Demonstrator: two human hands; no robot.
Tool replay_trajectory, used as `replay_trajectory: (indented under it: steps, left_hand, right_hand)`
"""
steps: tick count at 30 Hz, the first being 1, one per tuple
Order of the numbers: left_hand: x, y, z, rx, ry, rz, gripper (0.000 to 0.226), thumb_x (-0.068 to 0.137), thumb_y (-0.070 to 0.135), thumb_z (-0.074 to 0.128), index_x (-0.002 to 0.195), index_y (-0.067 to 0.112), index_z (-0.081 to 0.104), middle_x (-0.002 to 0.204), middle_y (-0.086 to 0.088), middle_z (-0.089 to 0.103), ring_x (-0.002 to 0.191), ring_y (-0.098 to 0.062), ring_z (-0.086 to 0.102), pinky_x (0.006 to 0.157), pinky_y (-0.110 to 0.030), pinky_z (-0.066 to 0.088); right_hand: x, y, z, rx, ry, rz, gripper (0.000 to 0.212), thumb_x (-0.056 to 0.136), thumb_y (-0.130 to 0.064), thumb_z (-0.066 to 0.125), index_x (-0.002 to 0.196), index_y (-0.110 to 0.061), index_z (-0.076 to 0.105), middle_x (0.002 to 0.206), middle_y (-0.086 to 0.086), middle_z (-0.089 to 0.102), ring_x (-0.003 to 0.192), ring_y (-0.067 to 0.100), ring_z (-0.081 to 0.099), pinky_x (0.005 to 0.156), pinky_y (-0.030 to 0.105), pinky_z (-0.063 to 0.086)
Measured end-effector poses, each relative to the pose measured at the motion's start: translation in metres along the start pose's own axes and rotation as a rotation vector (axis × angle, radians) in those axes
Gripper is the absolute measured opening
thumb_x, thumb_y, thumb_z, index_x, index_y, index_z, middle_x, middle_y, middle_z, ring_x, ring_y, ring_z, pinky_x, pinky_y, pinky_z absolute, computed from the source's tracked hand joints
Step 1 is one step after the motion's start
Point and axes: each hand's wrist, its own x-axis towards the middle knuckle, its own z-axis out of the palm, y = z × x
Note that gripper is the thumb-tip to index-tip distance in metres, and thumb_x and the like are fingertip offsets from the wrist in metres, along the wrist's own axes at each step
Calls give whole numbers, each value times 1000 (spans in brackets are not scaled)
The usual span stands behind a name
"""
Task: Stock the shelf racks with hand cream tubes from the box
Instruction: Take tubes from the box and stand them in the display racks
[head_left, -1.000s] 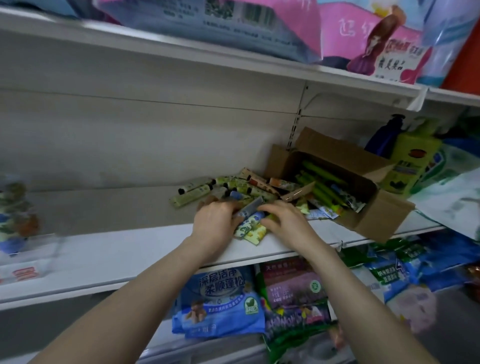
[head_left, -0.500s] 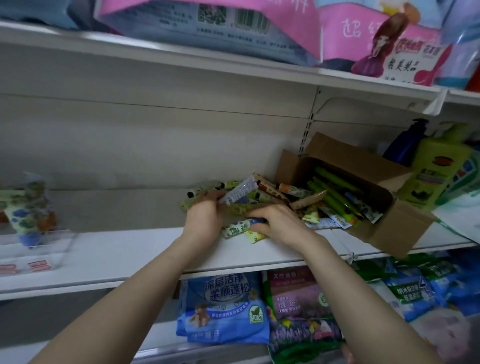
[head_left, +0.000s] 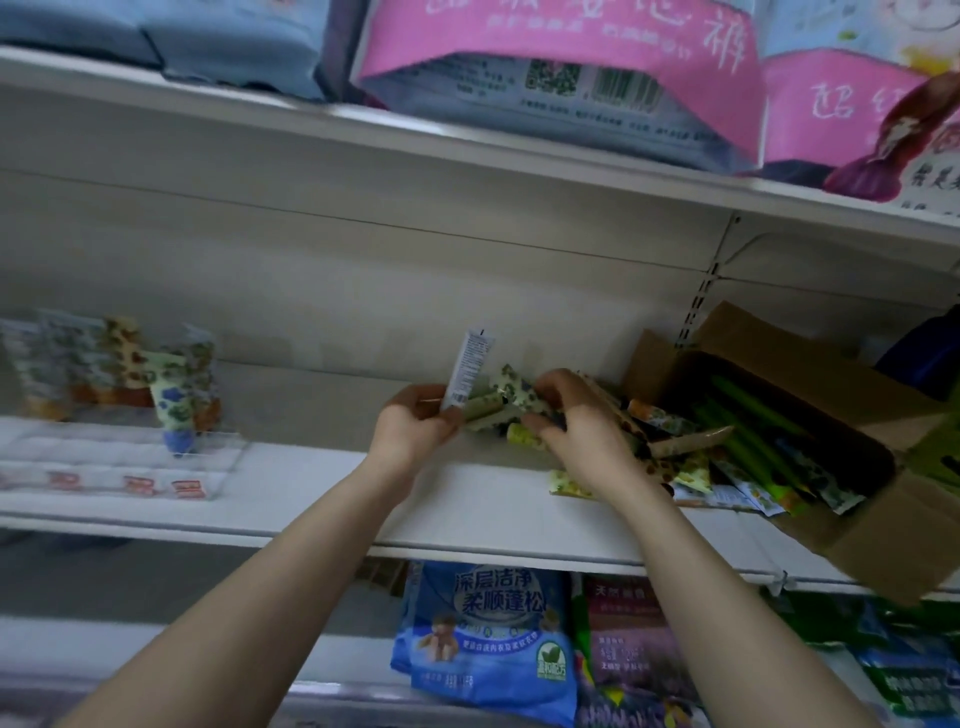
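Observation:
A brown cardboard box (head_left: 841, 535) lies tipped on its side at the right of the white shelf (head_left: 322, 499), with green and patterned hand cream tubes (head_left: 748, 447) spilling out. My left hand (head_left: 410, 431) grips a silver-white tube (head_left: 467, 371) that stands upright above the shelf. My right hand (head_left: 576, 426) holds a bunch of green patterned tubes (head_left: 511, 408) just to its right. One yellow-green tube (head_left: 569, 483) lies on the shelf under my right wrist.
A clear rack (head_left: 119, 457) at the shelf's left holds several upright patterned tubes (head_left: 176, 395). Large pink and blue packs (head_left: 561, 78) overhang from the shelf above. Blue and purple bags (head_left: 493, 634) fill the shelf below. A dark blue bottle (head_left: 930, 353) stands behind the box.
Both hands have lifted off the shelf with tubes. The silver-white tube went from lying in the pile to upright in my left hand. The view has shifted left, showing the rack.

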Motion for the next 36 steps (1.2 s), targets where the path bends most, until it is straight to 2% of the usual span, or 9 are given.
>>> replay_trajectory:
  steps: [4,9,13,19,22,25,29,33,36]
  left_hand:
    - [-9,3,-15,-38,-33,-2,20,89,-4,61,107,1,56,94,-14,66,83,-24,65,81,-32,58]
    - [-19,7,-47,-11,-96,-18,25,90,-4,59,114,-3,53,101,-18,66,81,-19,66,69,-21,58]
    - [-22,12,-87,78,-169,-13,28,88,-3,62,115,-4,54,95,-18,68,80,-18,67,75,-25,59]
    - [-30,32,-156,221,-214,80,29,87,-8,60,115,1,60,95,-10,69,85,-15,67,78,-27,58]
    - [-35,42,-190,279,-184,125,27,86,-8,62,112,2,63,93,-8,70,83,-15,67,78,-28,58]
    - [-43,54,-227,330,-132,157,25,84,-4,67,106,7,66,94,-11,72,84,-20,71,78,-32,59]
    - [-52,67,-272,410,-84,195,24,80,5,75,104,8,69,89,-7,74,80,-19,72,74,-33,60]
    - [-61,78,-319,429,-57,219,24,85,4,68,110,8,69,97,-5,73,79,-16,70,70,-24,58]
    - [-63,82,-359,531,-39,240,20,87,14,68,104,23,70,90,8,74,79,-10,70,71,-26,57]
  right_hand:
    - [15,-23,15,127,7,42,33,94,-19,57,124,-13,46,115,5,50,99,15,50,74,19,31]
    - [34,-66,34,303,-30,93,34,92,-30,62,121,-20,49,103,-1,63,86,15,59,67,23,39]
    - [46,-106,52,372,-26,59,26,85,-24,70,110,-19,62,100,0,68,91,21,64,76,30,51]
    - [55,-171,83,327,-24,-31,18,79,-23,75,94,-18,65,81,-2,64,74,18,58,66,27,44]
    - [55,-205,98,335,-29,-85,17,79,-21,76,86,-22,60,70,-12,59,62,6,53,58,16,40]
    - [55,-240,116,368,-37,-119,16,78,-20,76,84,-23,61,66,-14,59,60,5,52,60,26,41]
    - [55,-283,138,415,-41,-132,18,78,-20,76,82,-25,60,63,-14,58,56,2,49,59,28,40]
    - [53,-332,164,477,-72,-153,15,78,-24,74,91,-22,65,71,-12,65,65,9,58,66,34,48]
    - [52,-366,182,509,-90,-179,14,79,-25,73,90,-22,65,69,-12,64,62,6,55,63,33,47]
